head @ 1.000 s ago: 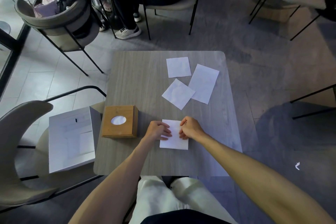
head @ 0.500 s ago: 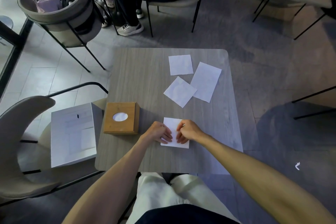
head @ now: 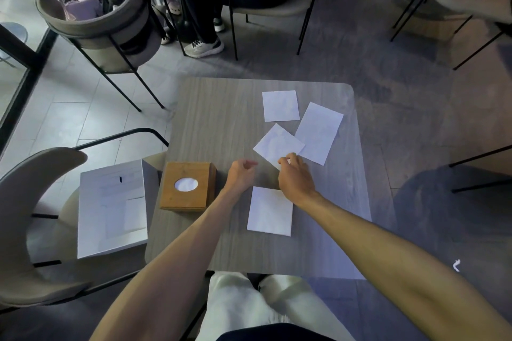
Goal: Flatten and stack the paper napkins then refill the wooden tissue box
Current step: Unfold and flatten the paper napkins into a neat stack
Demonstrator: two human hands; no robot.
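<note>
A flat white napkin (head: 269, 212) lies near the table's front edge. Beyond it my right hand (head: 296, 177) pinches the near corner of a tilted napkin (head: 277, 143) in the middle of the table. A larger napkin (head: 318, 131) lies to its right and a square one (head: 280, 106) further back. My left hand (head: 241, 174) hovers loosely curled, holding nothing, between the wooden tissue box (head: 187, 186) and the napkins. The box stands at the table's left edge, with white showing through its oval opening.
The grey wooden table (head: 216, 119) is small and square. A white box (head: 112, 207) rests on the chair (head: 25, 202) at my left. More chairs (head: 110, 25) and a seated person's legs (head: 205, 8) are beyond the far edge.
Both hands left the front napkin, which now lies flat, and moved forward. My right hand has taken hold of the tilted middle napkin's corner.
</note>
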